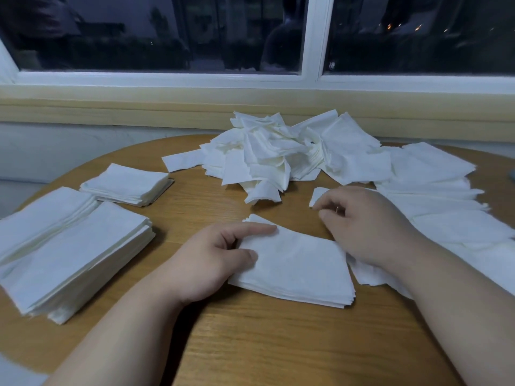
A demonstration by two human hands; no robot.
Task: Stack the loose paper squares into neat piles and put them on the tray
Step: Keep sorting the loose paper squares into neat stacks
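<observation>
Left hand [211, 257] pinches the pile [301, 268] at its left edge.
Right hand [370, 221] curls right of the pile, grasp unclear; the pile looks limp and light, so squeeze opposite edges.

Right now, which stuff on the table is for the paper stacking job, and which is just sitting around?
For the job: loose heap, pile the left hand holds, neat piles, spread squares by the right hand.
Just there: window, windowsill.

Soft, matt white tissue-like paper squares [295, 270] on a smooth, faintly sheened wood-grain table [250, 344]
</observation>
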